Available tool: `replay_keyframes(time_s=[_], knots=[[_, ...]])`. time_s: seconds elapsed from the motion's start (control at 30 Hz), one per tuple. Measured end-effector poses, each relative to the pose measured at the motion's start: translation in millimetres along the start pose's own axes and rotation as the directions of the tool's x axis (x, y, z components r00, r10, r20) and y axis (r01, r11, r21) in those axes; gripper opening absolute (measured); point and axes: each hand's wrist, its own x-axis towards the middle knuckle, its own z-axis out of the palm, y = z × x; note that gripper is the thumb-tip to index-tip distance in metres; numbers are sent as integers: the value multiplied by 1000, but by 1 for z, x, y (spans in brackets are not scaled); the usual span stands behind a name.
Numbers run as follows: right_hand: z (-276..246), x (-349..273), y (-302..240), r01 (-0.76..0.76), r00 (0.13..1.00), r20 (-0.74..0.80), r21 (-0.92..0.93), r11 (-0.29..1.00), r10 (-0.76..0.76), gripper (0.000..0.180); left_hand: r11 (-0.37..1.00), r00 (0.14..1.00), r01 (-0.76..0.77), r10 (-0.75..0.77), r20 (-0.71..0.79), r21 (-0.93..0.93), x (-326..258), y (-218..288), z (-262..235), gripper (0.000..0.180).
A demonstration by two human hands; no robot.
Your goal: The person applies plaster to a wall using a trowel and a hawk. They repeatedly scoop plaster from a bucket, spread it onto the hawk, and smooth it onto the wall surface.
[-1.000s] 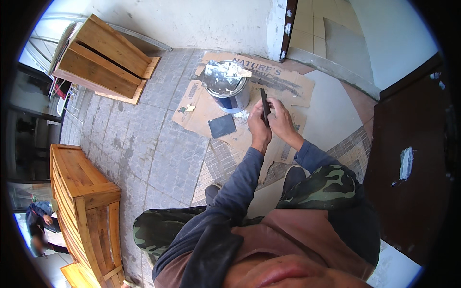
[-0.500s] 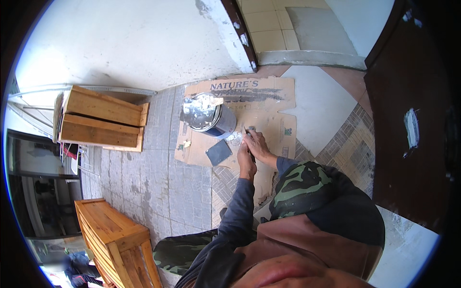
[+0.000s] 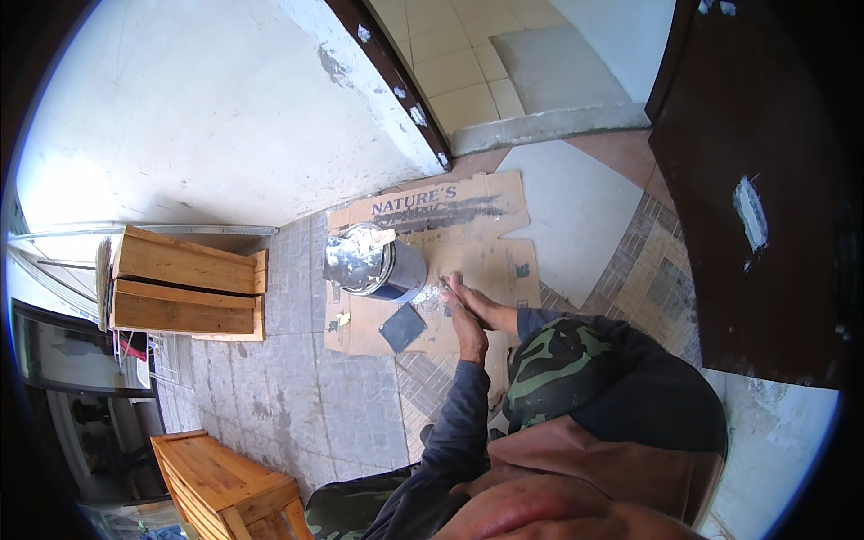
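Both my hands are close together above the flattened cardboard [image 3: 490,202], just right of a paint can. My left hand [image 3: 466,331] is closed with its fingers against the right one. My right hand [image 3: 483,308] is closed too, and a small thin thing shows at its fingertips, too small to name. The paint can [image 3: 409,273] stands on the cardboard, a dark sheet smeared with white [image 3: 355,261] lying across its top. A dark, flat square piece [image 3: 402,328] lies on the cardboard near the can. White smears mark the cardboard beside my fingertips.
A brown door [image 3: 756,297] with a white patch stands at the right. Ahead, a doorway with a raised sill [image 3: 549,126] leads to a tiled room. Wooden crate-like furniture [image 3: 184,306] stands at the left, and another wooden piece [image 3: 229,477] at the lower left.
My view has shifted, so the can and cardboard sit lower and farther left. My hands have stayed close together, with the fingers changing position slightly.
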Motion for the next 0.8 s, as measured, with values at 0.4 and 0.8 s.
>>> replay_keyframes(time_s=[0.4, 0.8], knots=[[43, -42, -6, 371, 927, 110, -111, 922, -360, 82, 991, 991, 3, -20, -129, -132, 17, 1, -20, 95], [24, -16, -28, -6, 988, 151, 39, 999, 0, 85, 976, 998, 10, -25, -63, -220, 16, 9, -14, 97]])
